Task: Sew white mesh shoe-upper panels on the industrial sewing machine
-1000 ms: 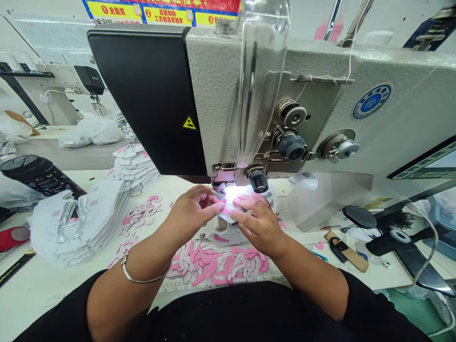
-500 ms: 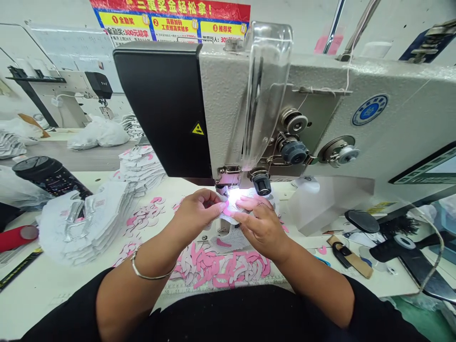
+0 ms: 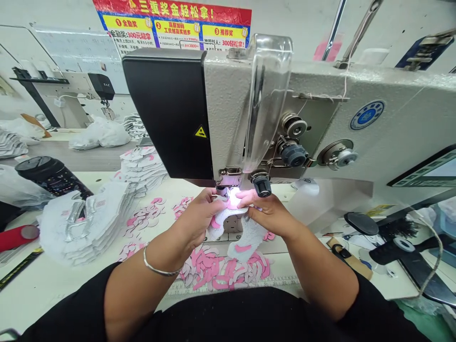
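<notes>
A white mesh shoe upper piece (image 3: 245,251) with pink curved patches lies under the needle area of the sewing machine (image 3: 228,114), in a bright lamp glow. My left hand (image 3: 199,216) pinches its left edge between thumb and fingers, close beside the presser foot (image 3: 223,190). On the other side, my right hand (image 3: 272,213) grips the piece's right part, fingers bent and fingertips close to the needle. Glare and fingers hide the spot under the needle. The curved ends of the piece hang toward me, over a metal plate (image 3: 233,225).
Loose pink and white cut patches (image 3: 213,270) lie in front of the machine by a printed ruler (image 3: 285,281). Stacked white uppers (image 3: 96,228) and a black bottle (image 3: 53,175) stand left. Right are a black thread spool (image 3: 392,249) and a brown strip (image 3: 352,261).
The upper has been turned, so its curved ends now spread toward me. My left hand has shifted slightly, and my right hand has moved up and right, both still on the piece.
</notes>
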Action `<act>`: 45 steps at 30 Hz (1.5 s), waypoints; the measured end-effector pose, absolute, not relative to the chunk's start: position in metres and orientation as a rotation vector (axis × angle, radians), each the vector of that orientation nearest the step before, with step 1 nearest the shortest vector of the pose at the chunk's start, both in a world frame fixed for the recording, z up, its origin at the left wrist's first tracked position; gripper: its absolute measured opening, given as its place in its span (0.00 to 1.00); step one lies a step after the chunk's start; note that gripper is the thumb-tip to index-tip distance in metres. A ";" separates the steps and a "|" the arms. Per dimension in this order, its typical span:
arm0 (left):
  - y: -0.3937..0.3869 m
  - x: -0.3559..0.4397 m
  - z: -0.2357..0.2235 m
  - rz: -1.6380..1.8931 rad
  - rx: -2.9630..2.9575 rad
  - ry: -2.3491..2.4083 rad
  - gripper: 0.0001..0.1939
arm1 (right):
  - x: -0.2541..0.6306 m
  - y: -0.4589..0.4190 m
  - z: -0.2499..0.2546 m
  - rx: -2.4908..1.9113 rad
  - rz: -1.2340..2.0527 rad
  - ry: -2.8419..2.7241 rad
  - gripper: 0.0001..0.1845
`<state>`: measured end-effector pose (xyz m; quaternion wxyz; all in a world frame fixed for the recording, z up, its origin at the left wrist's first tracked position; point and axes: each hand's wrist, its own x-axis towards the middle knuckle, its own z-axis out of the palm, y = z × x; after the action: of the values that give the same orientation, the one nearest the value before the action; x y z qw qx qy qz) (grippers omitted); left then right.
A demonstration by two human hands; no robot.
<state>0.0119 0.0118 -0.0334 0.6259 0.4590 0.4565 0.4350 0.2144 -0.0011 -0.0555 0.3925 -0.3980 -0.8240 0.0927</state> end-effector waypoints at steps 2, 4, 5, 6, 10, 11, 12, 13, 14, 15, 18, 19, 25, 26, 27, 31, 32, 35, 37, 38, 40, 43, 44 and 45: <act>0.011 0.015 -0.034 1.030 1.033 1.029 0.14 | 0.215 0.002 -0.057 -1.013 0.244 -2.071 0.12; 0.010 0.016 -0.036 1.044 1.013 1.015 0.13 | 0.214 0.004 -0.058 -1.014 0.227 -2.057 0.13; 0.010 0.017 -0.036 1.050 1.003 1.009 0.13 | 0.214 0.004 -0.059 -1.013 0.218 -2.062 0.14; 0.010 0.017 -0.037 1.059 0.991 1.002 0.13 | 0.214 0.004 -0.059 -1.016 0.209 -2.066 0.14; 0.010 0.018 -0.038 1.109 0.953 0.953 0.14 | 0.213 0.004 -0.057 -1.035 0.234 -2.065 0.15; 0.010 0.019 -0.039 1.119 0.953 0.948 0.13 | 0.213 0.004 -0.057 -1.039 0.255 -2.054 0.15; 0.011 0.019 -0.039 1.127 0.955 0.947 0.12 | 0.213 0.004 -0.057 -1.040 0.280 -2.044 0.15; 0.011 0.019 -0.039 1.133 0.957 0.948 0.12 | 0.213 0.004 -0.057 -1.040 0.304 -2.032 0.15; 0.011 0.019 -0.040 1.137 0.956 0.947 0.12 | 0.212 0.004 -0.057 -1.040 0.327 -2.021 0.16; 0.011 0.019 -0.040 1.136 0.953 0.940 0.12 | 0.212 0.004 -0.057 -1.039 0.347 -2.014 0.16; 0.010 0.019 -0.040 1.122 0.945 0.905 0.14 | 0.212 0.004 -0.057 -1.028 0.374 -2.011 0.17; 0.010 0.019 -0.040 1.120 0.948 0.895 0.13 | 0.212 0.004 -0.057 -1.022 0.374 -2.016 0.16; 0.013 0.017 -0.043 1.146 0.965 0.903 0.11 | 0.211 0.002 -0.061 -1.000 0.304 -2.002 0.15; 0.014 0.017 -0.043 1.143 0.953 0.907 0.11 | 0.211 0.002 -0.061 -1.001 0.293 -1.998 0.15; 0.014 0.017 -0.043 1.139 0.940 0.911 0.11 | 0.211 0.002 -0.062 -1.001 0.284 -1.998 0.16; 0.014 0.017 -0.040 1.138 0.936 0.907 0.12 | 0.211 0.003 -0.063 -0.989 0.267 -2.005 0.16; 0.013 0.017 -0.039 1.140 0.940 0.902 0.12 | 0.211 0.003 -0.063 -0.986 0.269 -2.006 0.16; 0.009 0.018 -0.036 1.143 0.927 0.893 0.11 | 0.211 0.004 -0.063 -0.999 0.308 -1.997 0.16; 0.008 0.018 -0.035 1.147 0.906 0.889 0.11 | 0.211 0.005 -0.064 -1.019 0.343 -1.986 0.17; 0.008 0.018 -0.035 1.147 0.902 0.886 0.11 | 0.211 0.005 -0.064 -1.026 0.356 -1.981 0.17; 0.009 0.018 -0.036 1.151 0.908 0.892 0.10 | 0.212 0.006 -0.065 -1.028 0.367 -1.979 0.17; 0.011 0.016 -0.038 1.146 0.914 0.903 0.10 | 0.212 0.007 -0.067 -1.032 0.358 -1.973 0.17; 0.012 0.015 -0.039 1.140 0.913 0.895 0.10 | 0.212 0.007 -0.068 -1.037 0.354 -1.968 0.17; 0.013 0.014 -0.040 1.133 0.915 0.882 0.10 | 0.212 0.007 -0.068 -1.041 0.349 -1.965 0.17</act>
<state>0.0141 0.0135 -0.0402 0.6590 0.4042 0.3896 0.5006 0.2118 0.0070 -0.0680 0.4308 -0.4173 -0.7878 0.1401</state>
